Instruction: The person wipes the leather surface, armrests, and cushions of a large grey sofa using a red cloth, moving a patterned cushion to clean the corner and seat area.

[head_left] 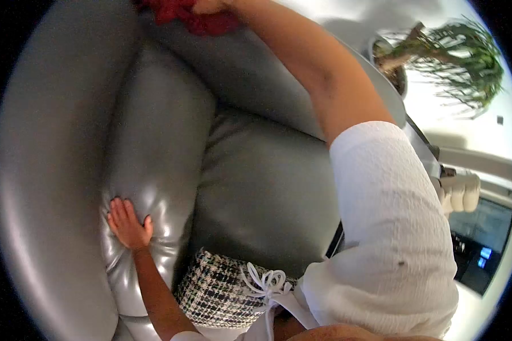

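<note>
My left hand point(129, 226) lies flat on the grey leather back cushion point(159, 102) of a sofa, its fingers stretched out. The leather wrinkles around the palm. At the top edge of the view, my right hand point(209, 5) is on a crumpled red cloth point(210, 23), which touches the sofa near the top of its side point(250, 68). Most of the right hand's fingers are hidden by the cloth and cut off by the frame. The grey seat cushion point(267, 182) lies between my two arms.
A black-and-white checked fabric piece point(222, 284) with white laces is close to my body at the bottom. On the right are a potted plant point(455, 62), a beige padded seat point(461, 193) and a dark window or screen point(483, 244).
</note>
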The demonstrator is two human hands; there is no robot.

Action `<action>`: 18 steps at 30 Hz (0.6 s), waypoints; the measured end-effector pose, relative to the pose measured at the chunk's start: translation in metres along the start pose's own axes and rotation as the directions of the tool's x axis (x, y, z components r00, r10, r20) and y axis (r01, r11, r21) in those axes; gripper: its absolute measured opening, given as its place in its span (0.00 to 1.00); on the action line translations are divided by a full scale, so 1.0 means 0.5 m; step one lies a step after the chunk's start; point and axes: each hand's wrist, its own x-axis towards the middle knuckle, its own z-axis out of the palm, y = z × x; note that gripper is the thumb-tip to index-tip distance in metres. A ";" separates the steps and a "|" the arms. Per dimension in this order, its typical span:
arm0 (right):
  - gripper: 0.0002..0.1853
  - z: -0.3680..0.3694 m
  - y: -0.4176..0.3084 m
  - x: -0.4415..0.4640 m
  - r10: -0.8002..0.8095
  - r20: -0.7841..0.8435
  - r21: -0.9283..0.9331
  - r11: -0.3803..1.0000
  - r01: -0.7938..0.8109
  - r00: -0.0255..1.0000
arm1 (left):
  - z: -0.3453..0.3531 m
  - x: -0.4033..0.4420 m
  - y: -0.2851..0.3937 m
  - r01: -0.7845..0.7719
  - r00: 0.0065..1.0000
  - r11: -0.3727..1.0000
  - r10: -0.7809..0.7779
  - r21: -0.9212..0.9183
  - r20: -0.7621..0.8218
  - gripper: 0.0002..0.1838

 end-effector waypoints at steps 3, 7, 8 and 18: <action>0.12 0.080 -0.029 -0.225 0.266 -0.509 0.635 0.758 0.148 0.819 | -0.013 0.015 0.008 0.000 1.000 0.998 -0.001 0.065 0.024 0.40; 0.30 0.114 -0.108 -0.598 0.427 0.168 0.774 0.502 -0.387 0.889 | -0.023 0.025 0.013 -0.012 1.000 0.995 0.012 0.096 0.001 0.39; 0.30 0.087 -0.135 -0.676 0.446 0.252 0.732 0.493 -0.471 0.859 | -0.029 0.027 0.018 -0.016 1.000 0.992 0.017 0.123 -0.005 0.38; 0.23 0.145 -0.290 -1.210 0.840 0.494 0.267 0.098 -0.959 0.223 | -0.050 0.052 0.037 -0.074 0.989 0.995 0.082 0.065 -0.122 0.36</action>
